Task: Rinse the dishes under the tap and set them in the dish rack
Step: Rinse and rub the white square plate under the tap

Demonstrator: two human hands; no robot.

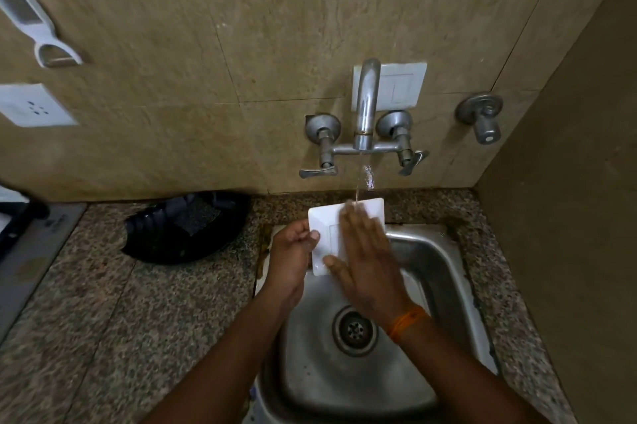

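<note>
A white square plate (pixel 325 221) is held over the back of the steel sink (pixel 444 271), under the tap (pixel 366 106). A thin stream of water (pixel 358 189) falls onto its far edge. My left hand (pixel 293 251) grips the plate's left edge, thumb on top. My right hand (pixel 365 258) lies flat on the plate's face with the fingers stretched out, covering its right half. An orange band circles my right wrist. A black dish rack (pixel 186 230) sits on the counter left of the sink, with a dark scrub pad (pixel 196 218) in it.
The speckled granite counter (pixel 113 313) spans the left side and the sink's drain (pixel 354 330) is uncovered. Tiled walls close in behind and on the right. Wall sockets (pixel 29 106), a switch plate (pixel 401 85), a second valve (pixel 481 116) and a hanging white utensil (pixel 38 23) are on the wall.
</note>
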